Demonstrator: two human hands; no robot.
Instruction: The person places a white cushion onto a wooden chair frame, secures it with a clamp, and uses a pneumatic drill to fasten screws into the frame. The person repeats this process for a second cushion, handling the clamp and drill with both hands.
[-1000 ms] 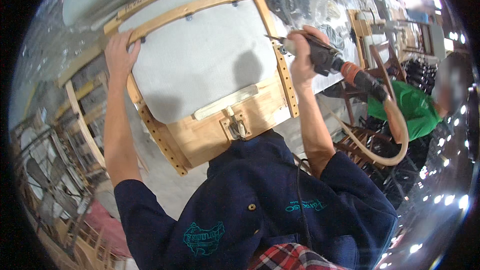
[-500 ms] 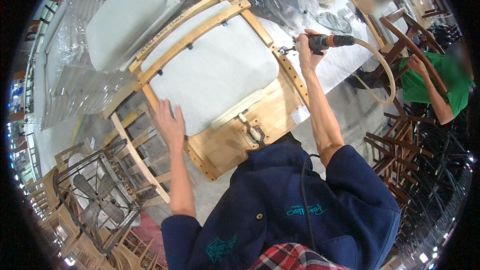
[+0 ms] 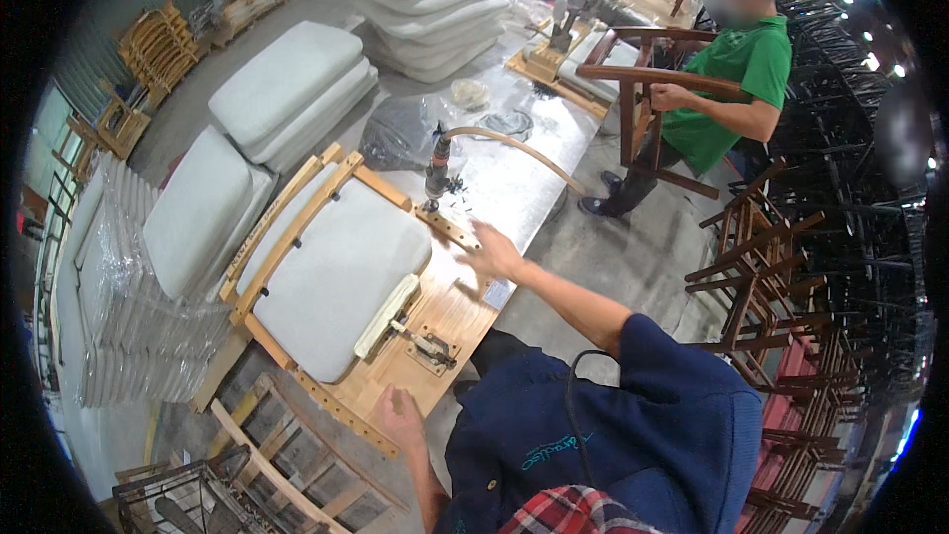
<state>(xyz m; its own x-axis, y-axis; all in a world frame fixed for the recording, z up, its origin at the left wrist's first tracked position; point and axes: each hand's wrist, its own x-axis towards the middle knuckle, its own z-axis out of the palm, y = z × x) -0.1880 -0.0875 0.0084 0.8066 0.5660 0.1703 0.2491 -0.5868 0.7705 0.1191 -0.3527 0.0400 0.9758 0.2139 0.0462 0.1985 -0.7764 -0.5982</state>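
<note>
- A long, shiny silver-white bench runs from lower left to upper right, its near end beside the worker.
- On that end sits a pale plywood board, framed by two hole-drilled wooden side rails.
- Flat on the board, between the rails, lies a light-grey, round-cornered upholstered panel. Its long axis slants from lower left to upper right; one long edge faces the worker's body.
- A pair of curved, honey-coloured wooden bars crosses the panel's far side, parallel to that axis.
- The right hand, empty, fingers spread, reaches beside the right rail; contact cannot be told.
- The left hand, empty, fingers loosely parted, is at the board's near left corner.
- A dark power drill stands almost vertical in the view past the right rail, its tan hose curving rightward.
- A metal toggle clamp points toward the panel, behind a cream padded strip along its near edge.
</note>
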